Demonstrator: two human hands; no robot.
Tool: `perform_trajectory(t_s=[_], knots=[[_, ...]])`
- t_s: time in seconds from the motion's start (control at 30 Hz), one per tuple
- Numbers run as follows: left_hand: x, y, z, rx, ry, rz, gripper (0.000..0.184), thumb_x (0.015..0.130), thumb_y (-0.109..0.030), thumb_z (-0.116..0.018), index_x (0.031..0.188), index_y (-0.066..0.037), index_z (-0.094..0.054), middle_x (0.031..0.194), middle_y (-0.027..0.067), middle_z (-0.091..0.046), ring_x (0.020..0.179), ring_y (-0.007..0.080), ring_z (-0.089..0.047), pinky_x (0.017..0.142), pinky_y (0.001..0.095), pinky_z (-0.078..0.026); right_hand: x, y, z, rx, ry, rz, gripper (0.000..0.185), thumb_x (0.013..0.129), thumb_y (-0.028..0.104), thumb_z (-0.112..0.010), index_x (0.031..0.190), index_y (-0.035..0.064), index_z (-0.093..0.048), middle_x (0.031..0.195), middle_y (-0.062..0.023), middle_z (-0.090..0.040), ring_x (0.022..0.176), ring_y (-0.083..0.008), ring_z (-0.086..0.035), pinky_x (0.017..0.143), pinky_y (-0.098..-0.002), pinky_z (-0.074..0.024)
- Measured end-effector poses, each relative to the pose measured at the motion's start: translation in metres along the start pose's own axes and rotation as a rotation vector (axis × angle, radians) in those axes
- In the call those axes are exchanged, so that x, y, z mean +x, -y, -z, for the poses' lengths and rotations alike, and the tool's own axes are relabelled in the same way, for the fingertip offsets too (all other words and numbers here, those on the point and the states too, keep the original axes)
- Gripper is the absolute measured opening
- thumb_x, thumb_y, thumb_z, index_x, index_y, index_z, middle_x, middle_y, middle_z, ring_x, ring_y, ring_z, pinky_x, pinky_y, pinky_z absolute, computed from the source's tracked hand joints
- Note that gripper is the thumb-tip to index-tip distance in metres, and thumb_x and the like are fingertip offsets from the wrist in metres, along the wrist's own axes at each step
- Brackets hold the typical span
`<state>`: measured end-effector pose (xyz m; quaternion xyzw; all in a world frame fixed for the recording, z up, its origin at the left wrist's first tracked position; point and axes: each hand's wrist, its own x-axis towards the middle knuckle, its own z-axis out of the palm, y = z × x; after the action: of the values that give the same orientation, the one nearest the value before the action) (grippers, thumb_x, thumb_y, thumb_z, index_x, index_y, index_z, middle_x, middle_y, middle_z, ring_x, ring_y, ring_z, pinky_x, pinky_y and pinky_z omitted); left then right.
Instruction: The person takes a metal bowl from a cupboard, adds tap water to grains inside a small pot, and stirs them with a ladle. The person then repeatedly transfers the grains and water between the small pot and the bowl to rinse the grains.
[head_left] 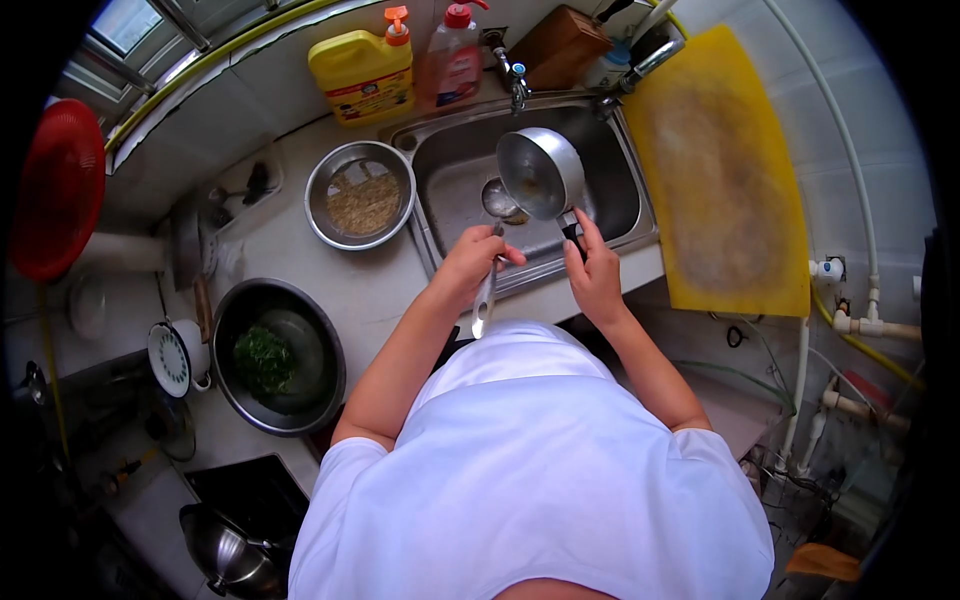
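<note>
My right hand (597, 275) is closed around the black handle of a metal saucepan (563, 165). The pan is tilted over the steel sink (455, 160), its inside turned to the left. In my left hand (475, 262) is a metal ladle (485, 300), gripped by its shaft, with the handle end pointing back toward me. The ladle's round bowl hangs low in the sink, left of the pan. On the counter to the left, a metal bowl (408, 213) holds pale brown grains in liquid.
A large dark basin (335, 345) with green leaves stands at left, beside a white enamel mug (195, 345) and a cleaver (188, 245). Behind the sink are a yellow jug (362, 75), a pump bottle (455, 60) and a faucet (518, 85). A yellow board (720, 180) leans at right.
</note>
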<state>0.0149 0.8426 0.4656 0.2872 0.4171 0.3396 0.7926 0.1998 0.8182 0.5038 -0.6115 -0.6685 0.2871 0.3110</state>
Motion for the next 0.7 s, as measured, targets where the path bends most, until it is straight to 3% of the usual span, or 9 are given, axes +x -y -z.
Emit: perform_trajectory(t_s=[0.33, 0.5, 0.7], knots=[[-0.0027, -0.0026, 0.0008, 0.021, -0.007, -0.028, 0.017, 0.074, -0.008, -0.043, 0.086, -0.001, -0.053, 0.074, 0.0057, -0.062, 0.056, 0.0045, -0.045, 0.048, 0.0190, -0.037, -0.0004, 0.0056, 0.0028, -0.077, -0.001, 0.046, 0.043, 0.082, 0.008, -0.050, 0.123, -0.0012, -0.041, 0.061, -0.0138, -0.052, 0.054, -0.0285, -0.055, 0.052, -0.0346, -0.0410], [-0.0037, -0.0040, 0.0011, 0.039, -0.003, -0.035, 0.018, 0.074, -0.008, -0.043, 0.087, -0.001, -0.053, 0.073, 0.0062, -0.062, 0.056, 0.0047, -0.045, 0.048, 0.0192, -0.037, -0.0022, 0.0085, 0.0063, -0.127, 0.034, 0.058, 0.044, 0.082, 0.007, -0.050, 0.123, -0.0013, -0.040, 0.070, -0.0196, -0.058, 0.062, -0.0342, -0.058, 0.055, -0.0386, -0.0434], [-0.0035, -0.0041, -0.0006, 0.028, 0.005, -0.037, 0.020, 0.074, -0.008, -0.042, 0.089, 0.000, -0.053, 0.073, 0.0064, -0.062, 0.055, 0.0050, -0.045, 0.047, 0.0192, -0.037, 0.0001, 0.0076, 0.0046, -0.187, -0.003, 0.145, 0.044, 0.081, 0.007, -0.051, 0.123, -0.0011, -0.040, 0.073, -0.0206, -0.059, 0.062, -0.0352, -0.059, 0.056, -0.0406, -0.0445]])
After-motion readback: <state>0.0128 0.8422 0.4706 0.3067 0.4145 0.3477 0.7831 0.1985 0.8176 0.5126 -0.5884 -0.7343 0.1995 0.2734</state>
